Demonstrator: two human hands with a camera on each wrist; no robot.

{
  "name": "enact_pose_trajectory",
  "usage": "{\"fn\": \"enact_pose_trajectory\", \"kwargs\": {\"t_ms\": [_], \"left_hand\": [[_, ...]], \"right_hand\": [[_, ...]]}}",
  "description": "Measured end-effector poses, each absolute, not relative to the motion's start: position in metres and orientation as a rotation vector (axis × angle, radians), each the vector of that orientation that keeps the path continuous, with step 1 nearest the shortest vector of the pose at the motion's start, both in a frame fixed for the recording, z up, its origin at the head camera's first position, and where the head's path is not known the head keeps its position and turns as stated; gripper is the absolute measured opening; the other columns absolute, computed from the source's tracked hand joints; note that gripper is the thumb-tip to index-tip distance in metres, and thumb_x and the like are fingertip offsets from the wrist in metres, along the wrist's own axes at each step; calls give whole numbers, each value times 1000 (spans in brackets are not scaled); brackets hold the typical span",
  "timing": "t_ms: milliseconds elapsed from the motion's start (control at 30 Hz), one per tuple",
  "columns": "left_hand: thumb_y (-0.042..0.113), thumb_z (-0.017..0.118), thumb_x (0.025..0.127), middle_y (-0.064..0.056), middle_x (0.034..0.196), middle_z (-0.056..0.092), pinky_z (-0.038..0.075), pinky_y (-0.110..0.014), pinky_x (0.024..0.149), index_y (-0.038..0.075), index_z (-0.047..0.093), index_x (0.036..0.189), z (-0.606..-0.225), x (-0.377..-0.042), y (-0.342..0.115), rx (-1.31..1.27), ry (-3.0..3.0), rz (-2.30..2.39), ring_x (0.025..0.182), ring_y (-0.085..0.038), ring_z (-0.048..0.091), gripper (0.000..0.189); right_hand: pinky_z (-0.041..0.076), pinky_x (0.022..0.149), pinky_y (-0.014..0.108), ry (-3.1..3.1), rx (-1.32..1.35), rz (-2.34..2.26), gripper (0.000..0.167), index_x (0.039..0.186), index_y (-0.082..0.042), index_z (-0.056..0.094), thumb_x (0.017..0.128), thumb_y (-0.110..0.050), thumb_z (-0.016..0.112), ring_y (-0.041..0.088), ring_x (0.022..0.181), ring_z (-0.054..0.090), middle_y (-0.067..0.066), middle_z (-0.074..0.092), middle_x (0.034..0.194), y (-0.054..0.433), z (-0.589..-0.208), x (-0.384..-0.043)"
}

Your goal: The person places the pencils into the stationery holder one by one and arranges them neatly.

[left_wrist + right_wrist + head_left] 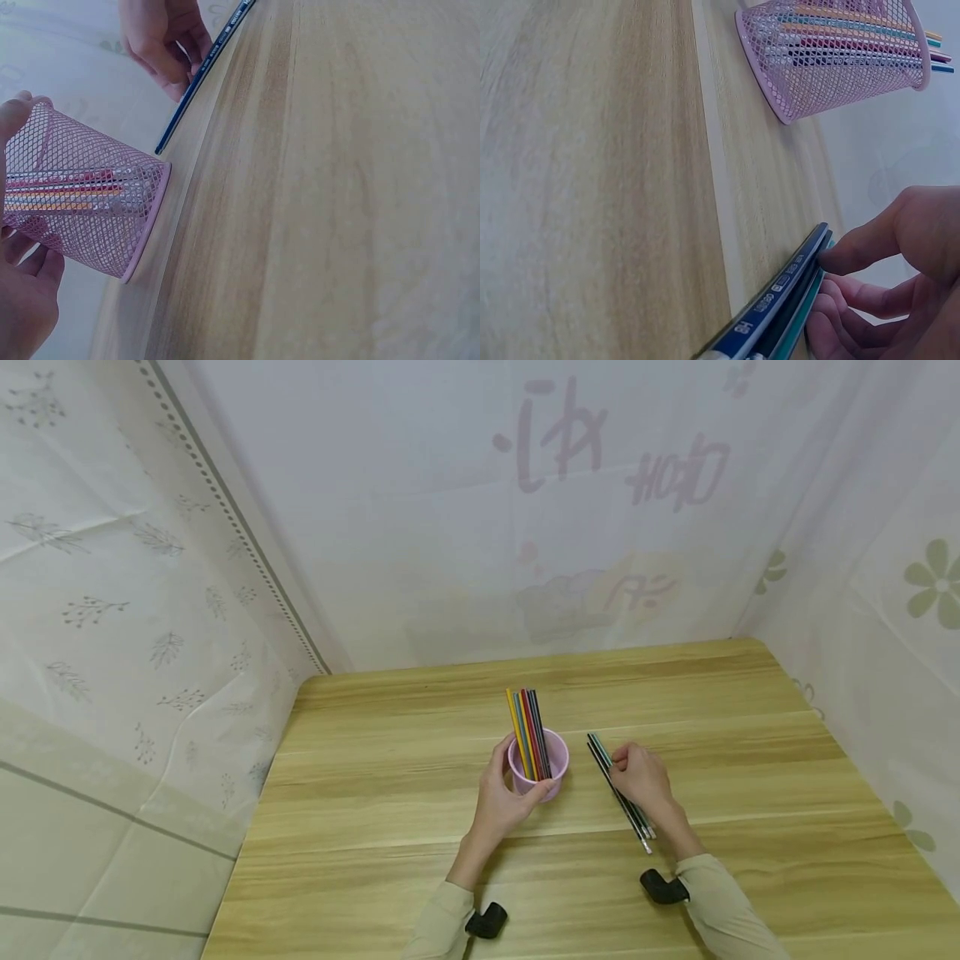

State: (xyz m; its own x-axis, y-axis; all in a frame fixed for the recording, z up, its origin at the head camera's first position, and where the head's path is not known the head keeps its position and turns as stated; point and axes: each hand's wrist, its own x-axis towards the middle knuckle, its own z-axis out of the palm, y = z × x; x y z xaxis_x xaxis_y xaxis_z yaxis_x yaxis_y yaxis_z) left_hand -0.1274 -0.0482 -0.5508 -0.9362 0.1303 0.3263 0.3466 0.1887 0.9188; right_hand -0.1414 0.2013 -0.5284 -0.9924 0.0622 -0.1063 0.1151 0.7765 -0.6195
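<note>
My left hand grips a pink mesh pencil cup, fingers on one side and thumb at the near rim. The cup stands upright on the table, and several pencils lean in it, among them yellow, red, blue and dark ones. To the right lies a small bundle of dark and green pencils, slanting towards me. My right hand is at this bundle's right side. In the right wrist view its thumb and curled fingers pinch the green pencil, beside a dark blue pencil.
The wood-grain table has its far edge against a printed white curtain. More patterned cloth hangs at the left and right. A black wrist mount sits by the left sleeve, another black mount by the right.
</note>
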Motion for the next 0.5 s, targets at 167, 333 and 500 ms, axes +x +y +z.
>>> {"fn": "enact_pose_trajectory", "kwargs": {"t_ms": [167,333,500], "left_hand": [[25,88,78,-8,144,58,49,-42,112,18,41,151,-550,-127,-48,-468,-2284,-1827,132,-25,57,87],[26,88,78,-7,143,58,49,-43,111,19,42,151,-550,-127,-49,-457,-2292,-1837,131,-24,58,87],[26,89,77,-5,143,58,48,-42,112,22,42,151,-549,-126,-48,-445,-2295,-1858,131,-22,57,88]], "right_hand": [[55,70,42,2870,160,-1011,19,100,3,67,84,-6,61,29,82,67,16,72,91,199,-527,-143],[54,70,41,2870,144,-1006,18,98,5,67,84,-5,62,29,81,67,17,72,90,198,-526,-143],[55,75,45,2848,133,-1009,20,102,6,65,85,-3,59,30,84,67,19,71,93,199,-523,-142]]}}
